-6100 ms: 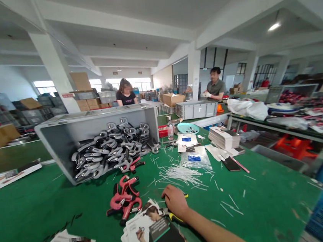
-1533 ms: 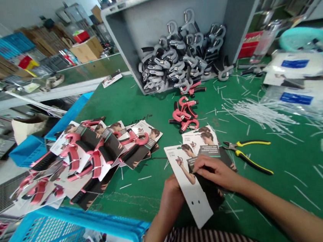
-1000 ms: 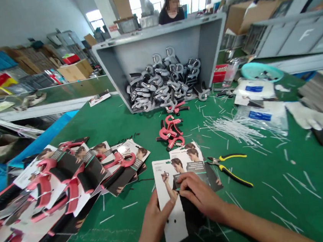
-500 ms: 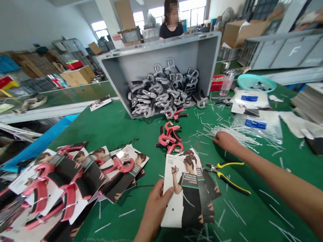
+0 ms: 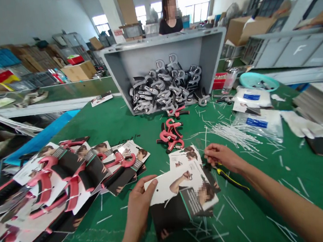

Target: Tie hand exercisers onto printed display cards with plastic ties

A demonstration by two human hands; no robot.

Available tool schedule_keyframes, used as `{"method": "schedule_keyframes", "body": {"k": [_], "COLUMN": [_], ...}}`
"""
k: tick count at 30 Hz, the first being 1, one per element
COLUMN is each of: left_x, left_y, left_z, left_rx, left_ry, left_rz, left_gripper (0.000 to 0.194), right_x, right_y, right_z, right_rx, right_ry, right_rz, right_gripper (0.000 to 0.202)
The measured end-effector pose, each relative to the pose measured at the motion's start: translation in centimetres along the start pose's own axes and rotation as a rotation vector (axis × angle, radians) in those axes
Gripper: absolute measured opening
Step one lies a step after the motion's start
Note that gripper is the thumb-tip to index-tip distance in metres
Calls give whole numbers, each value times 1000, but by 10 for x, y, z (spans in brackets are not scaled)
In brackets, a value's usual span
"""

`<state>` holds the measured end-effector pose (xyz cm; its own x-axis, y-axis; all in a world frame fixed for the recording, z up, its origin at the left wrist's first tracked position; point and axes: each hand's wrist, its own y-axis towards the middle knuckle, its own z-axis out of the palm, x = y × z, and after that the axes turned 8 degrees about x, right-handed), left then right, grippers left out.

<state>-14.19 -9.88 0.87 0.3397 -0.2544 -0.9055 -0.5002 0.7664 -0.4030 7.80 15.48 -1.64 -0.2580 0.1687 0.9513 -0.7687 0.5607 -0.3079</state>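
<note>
Now that the printed card, clasped by the left hand, has been turned sideways, a white tie is pinched in the fingers of the right hand.

Left hand holding a printed card. Beyond the card: loose pink grips, then a grey crate; right of it: right hand pinching a white tie; left of it: carded pink grips.
</note>
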Motion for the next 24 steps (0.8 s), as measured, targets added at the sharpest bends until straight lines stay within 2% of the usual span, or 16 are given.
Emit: {"method": "schedule_keyframes", "body": {"k": [2, 7, 12, 18, 24], "left_x": [2, 16, 13, 9, 11], "left_y": [0, -9, -10, -8, -10], "left_z": [3, 8, 19, 36, 36], "left_rx": [30, 195, 100, 34, 57], "left_ry": [24, -196, -61, -29, -33], "left_rz": [-32, -89, 50, 120, 149], "left_gripper": [49, 41, 28, 25, 23], "right_x": [0, -3, 11, 20, 6], "right_y": [-3, -7, -19, -39, -43], "right_z": [12, 33, 67, 117, 124], "right_rx": [-1, 14, -10, -11, -114], "right_ry": [54, 146, 112, -41, -416], "right_rz": [-13, -40, -126, -242, -440], "right_gripper": [38, 38, 28, 24, 16]}}
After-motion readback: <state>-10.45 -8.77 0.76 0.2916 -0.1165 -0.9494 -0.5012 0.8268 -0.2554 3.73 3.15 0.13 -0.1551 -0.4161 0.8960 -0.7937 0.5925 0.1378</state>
